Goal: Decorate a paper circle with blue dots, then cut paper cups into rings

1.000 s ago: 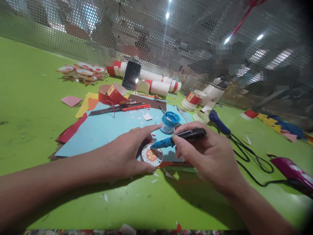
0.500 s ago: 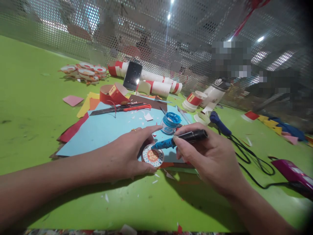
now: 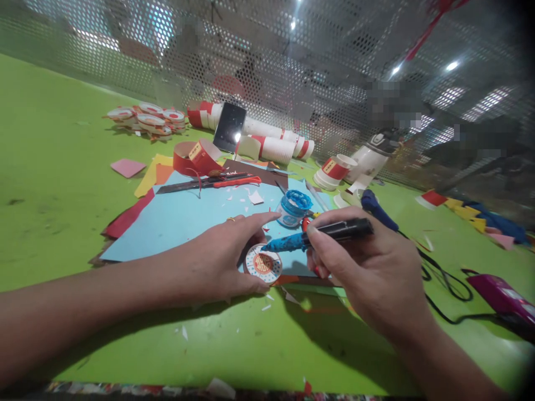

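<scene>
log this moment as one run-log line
left hand: holds disc by its edge | right hand: holds marker, blue tip at disc | nearby: open blue jar, blue paper

Plastic marker (image 3: pixel 340 229), matt paper disc (image 3: pixel 263 263)

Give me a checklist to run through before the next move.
1. Left hand holding the round white disc with blue dots and orange centre: ok.
2. Right hand gripping the black, blue-smeared cylindrical pen: ok.
3. Pen tip touching the disc: cannot tell; it overlaps the far edge.
4. Round, blue-rimmed jar open: ok.
5. Flat light-blue paper sheet free of small white scraps: not ok.
</scene>
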Tool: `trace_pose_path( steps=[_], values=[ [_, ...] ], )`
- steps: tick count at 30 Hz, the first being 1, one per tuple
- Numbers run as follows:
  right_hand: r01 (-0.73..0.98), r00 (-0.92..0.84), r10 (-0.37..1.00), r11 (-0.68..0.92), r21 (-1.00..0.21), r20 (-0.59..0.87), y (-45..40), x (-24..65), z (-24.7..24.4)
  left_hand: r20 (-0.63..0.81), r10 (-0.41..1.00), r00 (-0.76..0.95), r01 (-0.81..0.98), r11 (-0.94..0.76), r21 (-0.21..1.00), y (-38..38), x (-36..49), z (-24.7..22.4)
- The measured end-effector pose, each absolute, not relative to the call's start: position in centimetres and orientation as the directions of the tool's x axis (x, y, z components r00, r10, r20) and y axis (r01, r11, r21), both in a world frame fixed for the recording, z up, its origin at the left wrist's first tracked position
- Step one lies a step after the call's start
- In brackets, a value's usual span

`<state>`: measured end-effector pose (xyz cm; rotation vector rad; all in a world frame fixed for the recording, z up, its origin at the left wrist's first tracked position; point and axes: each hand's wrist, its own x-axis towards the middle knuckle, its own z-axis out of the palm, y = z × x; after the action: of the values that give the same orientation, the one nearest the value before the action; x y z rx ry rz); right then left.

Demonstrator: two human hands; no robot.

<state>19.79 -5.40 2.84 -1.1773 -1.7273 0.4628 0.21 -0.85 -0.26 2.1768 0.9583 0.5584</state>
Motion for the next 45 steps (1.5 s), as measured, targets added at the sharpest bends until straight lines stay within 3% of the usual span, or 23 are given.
trace_pose_path(
  steps=[24,35,45],
  values=[
    [0.565,-0.157,0.871,0.465,-0.682,0.465,-5.3,19.7,2.7,0.191,0.707,0.681,0.405,-0.581,0.706,-0.8,0.0,-0.4],
    [0.564,-0.092,0.893,0.411,-0.716,0.44,-5.1,19.5,2.6,0.115,0.757,0.643,0.489,-0.521,0.7,-0.8,0.1,-0.4],
    [0.468,0.074,0.866,0.408,-0.784,0.494,-5.7,19.5,3.6,0.074,0.781,0.62,0.515,-0.476,0.713,-0.8,0.2,0.0]
  ],
)
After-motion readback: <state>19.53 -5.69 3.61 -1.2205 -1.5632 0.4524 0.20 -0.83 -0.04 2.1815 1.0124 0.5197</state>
